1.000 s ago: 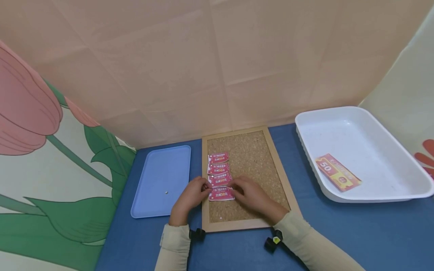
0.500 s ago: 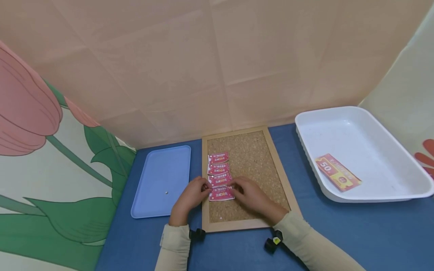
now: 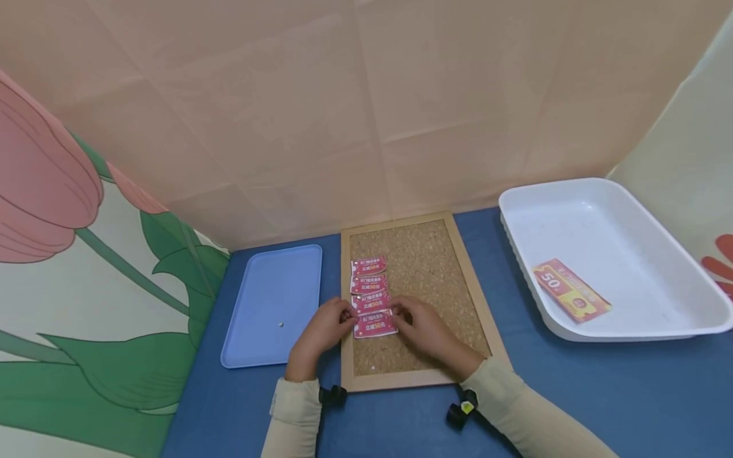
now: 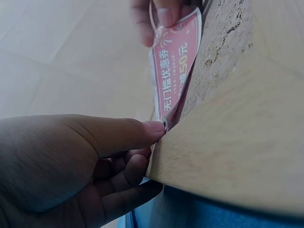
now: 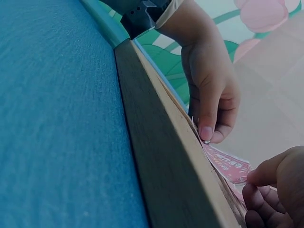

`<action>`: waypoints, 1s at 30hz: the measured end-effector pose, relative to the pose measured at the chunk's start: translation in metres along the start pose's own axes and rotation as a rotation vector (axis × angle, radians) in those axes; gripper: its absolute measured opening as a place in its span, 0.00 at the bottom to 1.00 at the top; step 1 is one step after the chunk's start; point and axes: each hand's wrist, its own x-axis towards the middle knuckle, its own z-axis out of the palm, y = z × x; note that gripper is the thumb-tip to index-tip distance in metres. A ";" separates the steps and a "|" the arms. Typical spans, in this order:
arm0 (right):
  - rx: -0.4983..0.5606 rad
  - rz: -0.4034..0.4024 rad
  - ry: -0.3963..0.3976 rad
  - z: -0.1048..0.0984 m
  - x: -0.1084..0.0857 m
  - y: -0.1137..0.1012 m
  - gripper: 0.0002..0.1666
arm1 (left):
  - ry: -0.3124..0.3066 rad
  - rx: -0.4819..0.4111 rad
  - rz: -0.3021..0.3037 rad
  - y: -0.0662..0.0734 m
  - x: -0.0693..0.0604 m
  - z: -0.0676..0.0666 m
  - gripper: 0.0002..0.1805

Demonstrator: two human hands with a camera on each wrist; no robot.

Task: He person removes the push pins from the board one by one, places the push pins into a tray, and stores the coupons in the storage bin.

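A pink paper coupon (image 3: 375,326) printed with 50元 lies lowest in a column of several like coupons (image 3: 369,284) on a wood-framed corkboard (image 3: 432,273). My left hand (image 3: 325,327) pinches its left end, thumb (image 4: 154,130) on the corner. A small shiny bit, perhaps a pin head (image 5: 206,142), shows at that thumb's tip; the fingers hide most of it. My right hand (image 3: 426,327) pinches the coupon's right end between thumb and forefinger. In the left wrist view the coupon (image 4: 173,66) bows up slightly off the cork.
Left of the board lies a blue tray (image 3: 275,289) with one tiny shiny piece (image 3: 281,325) in it. At right a white basin (image 3: 630,254) holds pink-and-yellow coupons (image 3: 572,291). A small pale dot (image 3: 373,367) sits low on the cork.
The lowest coupon's upper edge has risen a little and more of its print shows. My right hand has shifted very slightly right with its end; my left hand stays put.
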 end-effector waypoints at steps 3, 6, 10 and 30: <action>0.010 0.002 0.016 0.000 0.000 -0.001 0.18 | 0.002 0.001 -0.005 0.000 0.000 -0.001 0.04; 0.022 0.015 0.021 0.000 0.000 -0.001 0.17 | 0.001 -0.001 -0.008 0.001 -0.001 -0.001 0.04; 0.049 0.026 0.022 0.000 -0.001 0.000 0.12 | -0.006 -0.003 -0.001 0.001 -0.001 -0.001 0.04; 0.078 0.021 0.043 -0.004 0.001 0.001 0.04 | -0.017 0.022 0.025 -0.001 -0.001 -0.001 0.06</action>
